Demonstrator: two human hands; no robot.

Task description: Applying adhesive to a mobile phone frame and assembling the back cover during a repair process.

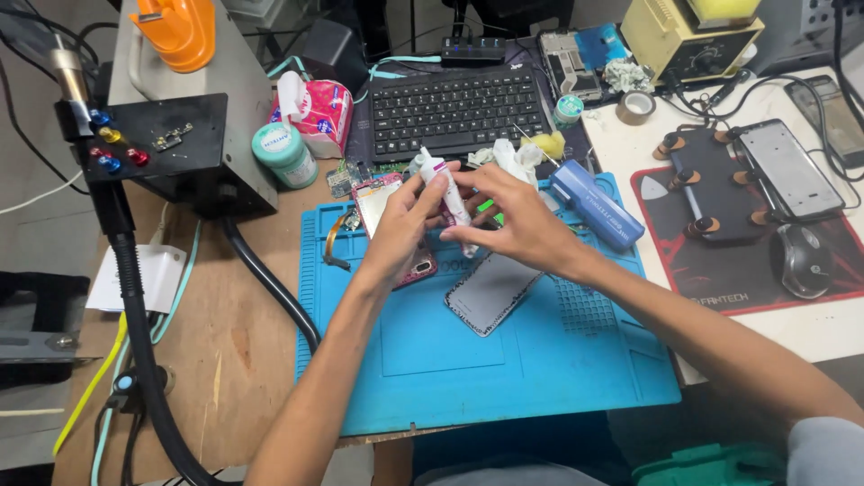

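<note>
In the head view, just above the centre of the frame, the left hand [400,225] and the right hand [513,220] meet over a blue work mat [432,360], both with fingers closed round a small white tube [447,193] that stands tilted between them. Under the left hand lies an opened pink phone [382,202], partly hidden. A grey phone back cover [490,292] rests on the mat just below the right hand, and a blue tool [596,205] lies to the right, below a black keyboard [454,110].

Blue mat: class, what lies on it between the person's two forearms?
A flat grey phone back panel lies on the blue mat between them, seen in the head view.
</note>
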